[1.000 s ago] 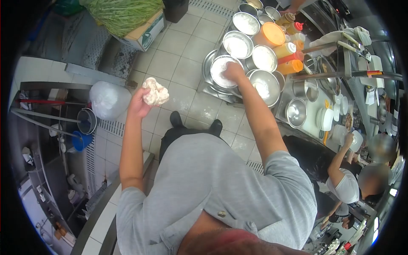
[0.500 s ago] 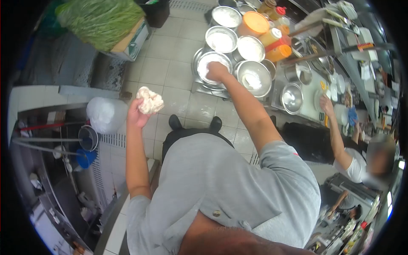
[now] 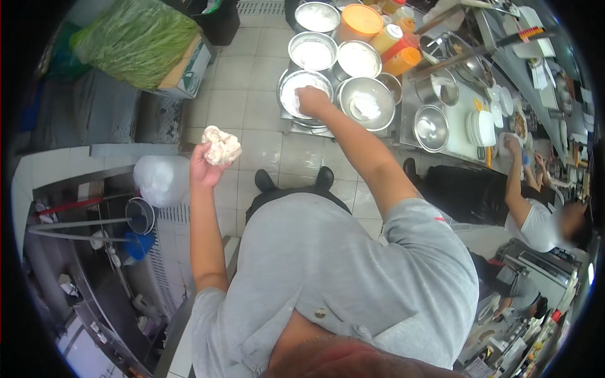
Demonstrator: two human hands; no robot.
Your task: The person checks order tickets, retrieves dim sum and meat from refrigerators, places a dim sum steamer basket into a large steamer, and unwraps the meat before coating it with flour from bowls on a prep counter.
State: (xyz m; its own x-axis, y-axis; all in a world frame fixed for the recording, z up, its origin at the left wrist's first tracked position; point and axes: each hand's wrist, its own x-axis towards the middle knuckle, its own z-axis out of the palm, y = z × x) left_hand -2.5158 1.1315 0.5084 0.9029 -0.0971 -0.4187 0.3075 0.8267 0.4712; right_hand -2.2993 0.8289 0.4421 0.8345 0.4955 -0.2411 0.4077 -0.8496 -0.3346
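Note:
My left hand [image 3: 204, 165] is closed around a pale, lumpy, folded clump [image 3: 221, 145], dough-like or white-coated, and holds it above the tiled floor. I cannot make out exactly what the clump is. My right hand [image 3: 313, 101] reaches down into a metal bowl [image 3: 324, 80] holding something white, flour-like. Its fingers look curled, but their tips and anything between them are hidden. Beside that bowl stands a wider metal bowl [image 3: 386, 101] with a small white heap inside. Behind these are more metal bowls of white contents, including one bowl [image 3: 313, 50] and another bowl [image 3: 359, 58].
An orange-lidded tub [image 3: 360, 22] and several sauce bottles [image 3: 403, 61] crowd the bowls. A shiny metal bowl [image 3: 432, 128] and stacked white dishes [image 3: 481, 128] sit rightward. A co-worker [image 3: 532, 217] stands at right. Bagged greens [image 3: 135, 41] are at upper left.
The view has shifted slightly. My right hand stays in the bowl and my left still holds the clump. The co-worker's arm has moved away from the white dishes, farther right.

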